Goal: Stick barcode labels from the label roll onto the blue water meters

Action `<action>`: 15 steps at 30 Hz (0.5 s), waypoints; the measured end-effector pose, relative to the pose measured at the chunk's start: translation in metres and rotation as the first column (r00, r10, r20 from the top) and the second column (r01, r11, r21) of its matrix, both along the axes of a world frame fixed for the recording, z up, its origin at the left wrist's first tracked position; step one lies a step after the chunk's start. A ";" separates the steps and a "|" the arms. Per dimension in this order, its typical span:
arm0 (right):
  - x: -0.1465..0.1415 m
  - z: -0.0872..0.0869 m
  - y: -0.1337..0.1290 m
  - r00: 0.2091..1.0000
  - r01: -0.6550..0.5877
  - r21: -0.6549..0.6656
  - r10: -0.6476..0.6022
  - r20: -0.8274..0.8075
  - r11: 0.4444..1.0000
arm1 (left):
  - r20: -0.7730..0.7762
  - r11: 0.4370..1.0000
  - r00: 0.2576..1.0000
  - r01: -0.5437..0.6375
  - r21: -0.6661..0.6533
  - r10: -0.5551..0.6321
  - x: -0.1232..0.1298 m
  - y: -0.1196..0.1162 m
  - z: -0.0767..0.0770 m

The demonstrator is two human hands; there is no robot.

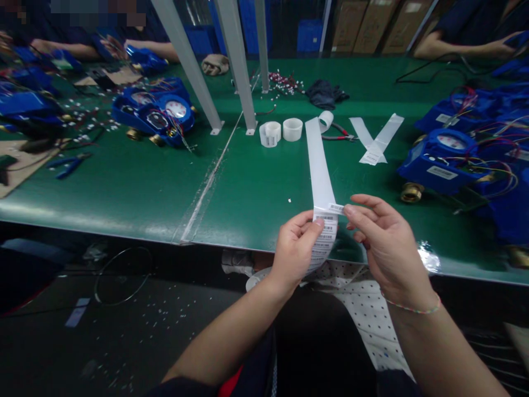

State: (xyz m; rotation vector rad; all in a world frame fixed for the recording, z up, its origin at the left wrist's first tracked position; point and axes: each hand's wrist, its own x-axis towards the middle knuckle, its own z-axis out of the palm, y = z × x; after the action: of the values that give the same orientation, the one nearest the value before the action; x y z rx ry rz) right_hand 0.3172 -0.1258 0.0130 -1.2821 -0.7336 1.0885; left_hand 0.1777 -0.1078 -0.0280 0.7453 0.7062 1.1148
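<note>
Green, glossy and lit from above, a long tabletop (256,187) is spread across the workshop and crossed by a pale scuffed seam, with grey metal posts (237,60) set upright on it. Blue meters (417,165) with smooth, boxy casings, round dials and brass fittings are grouped at the right, and others are placed at the far left. Between them, the bare left hand (291,251) and right hand (390,248) are held at the near edge. By the left fingers, pressed together with the thumb on top, the label strip (320,165) is pinched; its long axis is pointed away from the body, and its barcoded near part is curved down over the edge. Beyond it, crossed strips (380,143), red-handled pliers (336,138) and white rolls (292,129) are scattered. Between the right thumb and forefinger, the right end of a small barcode label (336,209) is pinched. Its long axis is laid crosswise to the strip, its left end overlapping the strip's right side just beyond the left thumb; whether that end is stuck down cannot be told
</note>
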 end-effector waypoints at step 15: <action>-0.010 -0.006 0.008 0.998 -0.029 0.049 0.026 0.061 0.998 | 0.017 0.997 0.999 0.049 0.064 -0.050 -0.003 0.000 -0.002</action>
State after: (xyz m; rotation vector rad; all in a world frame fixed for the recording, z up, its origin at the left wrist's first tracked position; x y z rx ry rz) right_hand 0.3068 -0.1175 0.0069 -1.2697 -0.8214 1.0515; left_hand 0.1748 -0.1076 -0.0305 0.8015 0.6362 1.1014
